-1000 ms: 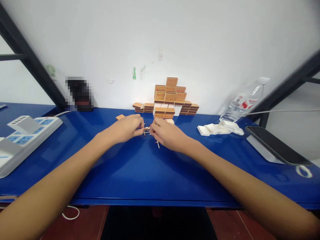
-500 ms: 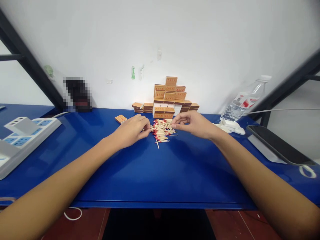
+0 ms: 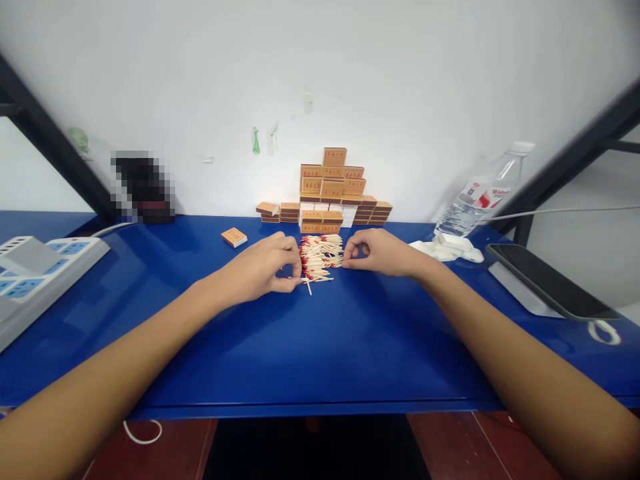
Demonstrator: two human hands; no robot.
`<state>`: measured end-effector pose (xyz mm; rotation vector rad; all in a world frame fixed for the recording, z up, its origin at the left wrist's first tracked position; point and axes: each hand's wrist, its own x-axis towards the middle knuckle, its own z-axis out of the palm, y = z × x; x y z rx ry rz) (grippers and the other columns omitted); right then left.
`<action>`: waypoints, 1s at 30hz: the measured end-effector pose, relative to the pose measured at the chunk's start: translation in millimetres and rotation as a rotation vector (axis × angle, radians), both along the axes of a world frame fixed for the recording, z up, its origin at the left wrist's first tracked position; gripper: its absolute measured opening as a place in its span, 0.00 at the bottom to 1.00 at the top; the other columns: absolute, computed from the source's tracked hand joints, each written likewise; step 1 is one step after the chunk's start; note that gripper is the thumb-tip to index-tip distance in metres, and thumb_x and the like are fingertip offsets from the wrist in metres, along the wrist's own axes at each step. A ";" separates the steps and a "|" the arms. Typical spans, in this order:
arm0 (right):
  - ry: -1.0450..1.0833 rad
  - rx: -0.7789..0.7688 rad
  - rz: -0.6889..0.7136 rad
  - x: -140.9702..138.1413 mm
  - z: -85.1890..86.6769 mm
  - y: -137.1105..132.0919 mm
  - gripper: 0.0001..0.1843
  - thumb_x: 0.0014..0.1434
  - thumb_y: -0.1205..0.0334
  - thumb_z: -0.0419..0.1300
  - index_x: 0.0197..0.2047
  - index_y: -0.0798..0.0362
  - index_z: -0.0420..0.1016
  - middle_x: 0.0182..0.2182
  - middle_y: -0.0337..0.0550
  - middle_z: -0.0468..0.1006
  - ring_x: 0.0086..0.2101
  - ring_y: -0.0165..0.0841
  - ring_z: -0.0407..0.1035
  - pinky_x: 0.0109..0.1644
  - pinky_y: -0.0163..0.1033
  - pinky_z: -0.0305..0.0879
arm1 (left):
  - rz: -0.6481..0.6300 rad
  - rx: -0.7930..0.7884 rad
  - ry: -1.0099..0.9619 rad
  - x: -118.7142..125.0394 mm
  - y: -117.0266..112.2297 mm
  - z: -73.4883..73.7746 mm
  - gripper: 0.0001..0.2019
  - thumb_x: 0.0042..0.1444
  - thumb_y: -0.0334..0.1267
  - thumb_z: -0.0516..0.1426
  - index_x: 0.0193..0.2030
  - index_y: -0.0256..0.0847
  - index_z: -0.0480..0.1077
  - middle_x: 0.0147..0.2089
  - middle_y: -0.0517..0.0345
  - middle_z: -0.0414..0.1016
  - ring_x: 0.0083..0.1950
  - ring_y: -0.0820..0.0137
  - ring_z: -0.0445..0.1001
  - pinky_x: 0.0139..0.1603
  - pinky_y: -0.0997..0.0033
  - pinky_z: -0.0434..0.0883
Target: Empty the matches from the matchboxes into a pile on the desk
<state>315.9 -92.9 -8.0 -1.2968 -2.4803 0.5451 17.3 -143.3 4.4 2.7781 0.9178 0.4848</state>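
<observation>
A heap of wooden matches with red heads (image 3: pixel 320 253) lies on the blue table between my two hands. My left hand (image 3: pixel 273 265) is closed in a pinch at the heap's left front edge, with a match (image 3: pixel 309 287) lying close to its fingertips. Thumb and forefinger of my right hand (image 3: pixel 383 252) are pinched together at the right edge of the heap; what sits between them is too small to make out. Behind the heap stands a stepped stack of orange matchboxes (image 3: pixel 333 188). One loose matchbox (image 3: pixel 234 237) lies left of the heap, behind my left hand.
A power strip (image 3: pixel 60 273) with chargers is at the left. A clear water bottle (image 3: pixel 480 193) leans at the back right, near white items (image 3: pixel 450 247) and a dark phone (image 3: pixel 550 280) on a stand. A blurred dark object (image 3: pixel 150 190) stands by the wall.
My left hand has come slightly nearer along the heap's left side. My right hand's thumb and forefinger have closed together at the right edge. The matches look more gathered, and the view has shifted slightly.
</observation>
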 end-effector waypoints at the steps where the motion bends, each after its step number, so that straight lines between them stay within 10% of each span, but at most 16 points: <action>1: 0.000 0.042 -0.013 -0.9 -2.0 0.6 0.08 0.57 0.56 0.68 0.33 0.52 0.83 0.30 0.41 0.80 0.29 0.31 0.66 0.35 0.38 0.58 | -0.014 0.009 0.003 1.5 -0.6 -1.4 0.04 0.64 0.36 0.62 0.37 0.42 0.76 0.44 0.54 0.74 0.48 0.62 0.68 0.47 0.65 0.65; 19: -0.005 0.271 0.021 -7.8 -5.8 -2.2 0.04 0.60 0.63 0.64 0.35 0.53 0.81 0.33 0.44 0.79 0.34 0.35 0.71 0.39 0.37 0.60 | 0.053 0.455 0.121 39.8 -8.6 -22.5 0.10 0.72 0.39 0.55 0.45 0.38 0.76 0.47 0.47 0.75 0.49 0.58 0.69 0.47 0.59 0.61; 30: 0.019 0.164 0.033 -10.7 3.8 -12.4 0.10 0.60 0.56 0.66 0.31 0.52 0.80 0.27 0.40 0.76 0.29 0.32 0.65 0.34 0.38 0.56 | 0.298 0.412 0.046 -37.1 28.1 10.4 0.12 0.67 0.46 0.57 0.38 0.42 0.76 0.36 0.51 0.73 0.43 0.59 0.70 0.47 0.59 0.67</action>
